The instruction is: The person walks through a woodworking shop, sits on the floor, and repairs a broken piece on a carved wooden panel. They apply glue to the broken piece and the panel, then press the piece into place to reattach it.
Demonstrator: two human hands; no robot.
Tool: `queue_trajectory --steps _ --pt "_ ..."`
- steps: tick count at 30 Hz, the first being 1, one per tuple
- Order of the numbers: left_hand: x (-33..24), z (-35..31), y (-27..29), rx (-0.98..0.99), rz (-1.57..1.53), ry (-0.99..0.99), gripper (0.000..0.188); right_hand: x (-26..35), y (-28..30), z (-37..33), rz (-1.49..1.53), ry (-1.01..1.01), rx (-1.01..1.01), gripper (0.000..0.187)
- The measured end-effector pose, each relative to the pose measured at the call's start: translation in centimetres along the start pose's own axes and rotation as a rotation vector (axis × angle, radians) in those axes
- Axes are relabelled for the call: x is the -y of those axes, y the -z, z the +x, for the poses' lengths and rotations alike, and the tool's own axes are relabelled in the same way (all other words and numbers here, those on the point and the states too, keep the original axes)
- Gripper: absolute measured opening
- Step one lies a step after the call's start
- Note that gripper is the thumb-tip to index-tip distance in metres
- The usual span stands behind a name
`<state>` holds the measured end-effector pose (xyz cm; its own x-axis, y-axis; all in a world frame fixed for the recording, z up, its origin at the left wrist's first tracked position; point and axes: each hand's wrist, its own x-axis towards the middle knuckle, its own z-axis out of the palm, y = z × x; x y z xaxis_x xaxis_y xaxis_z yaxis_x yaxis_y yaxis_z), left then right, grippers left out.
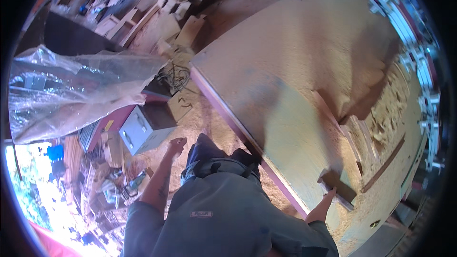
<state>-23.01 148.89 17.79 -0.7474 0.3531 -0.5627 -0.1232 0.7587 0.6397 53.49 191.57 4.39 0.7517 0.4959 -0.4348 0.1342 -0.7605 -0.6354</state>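
The person's grey shirt (pixel 223 214) is closest, with an arm coming out on each side. The left arm reaches forward, a bit bent, out past the side of the body. The left hand (pixel 177 146) is up in the air, away from the bench (pixel 295 128). Its fingers look curled in, like a loose fist. I cannot tell if there is something small inside it.

The right arm goes out to the side, over the long pink edge of the bench. The right hand (pixel 328 197) is low down on the bench top. It is closed on the near side of a brown block (pixel 342 188), with a finger showing at its edge. The other fingers are hard to see. The block sits on the bench, in from the long pink edge, and it has a pale side.

Past the block, a thin dark stick (pixel 383 163) lies on the bench. Near it are some pale wood pieces (pixel 357 135) and a heap of sawdust (pixel 388 112), close to the far edge. Past that edge is a row of white clamps (pixel 404 26).
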Motion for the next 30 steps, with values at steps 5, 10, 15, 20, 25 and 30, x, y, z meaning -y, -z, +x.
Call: queue_trajectory --steps 5,10,15,20,25,30 --pt "1.6 1.7 4.8 0.041 0.173 0.114 0.046 5.5 -9.9 -17.3 -0.822 0.747 -0.304 0.088" --pt "-1.6 8.4 7.1 0.111 0.119 0.085 0.047 7.9 -24.5 -40.2 -0.958 1.041 -0.147 0.085" --pt "-3.4 17.1 15.5 0.074 0.171 -0.047 0.046 6.5 -37.1 -53.0 -0.828 1.001 -0.204 0.089" --pt "-4.3 19.5 23.4 0.004 -0.044 0.039 0.038 13.1 -45.0 -64.9 -0.886 1.046 0.152 0.091" --pt "-8.9 20.9 24.8 0.02 0.076 0.045 0.039 15.8 -53.5 -68.0 -0.775 1.017 0.034 0.098" --pt "-18.6 22.5 26.6 0.141 -0.09 0.111 0.043 19.7 -61.3 -67.9 -0.912 0.915 -0.034 0.102"
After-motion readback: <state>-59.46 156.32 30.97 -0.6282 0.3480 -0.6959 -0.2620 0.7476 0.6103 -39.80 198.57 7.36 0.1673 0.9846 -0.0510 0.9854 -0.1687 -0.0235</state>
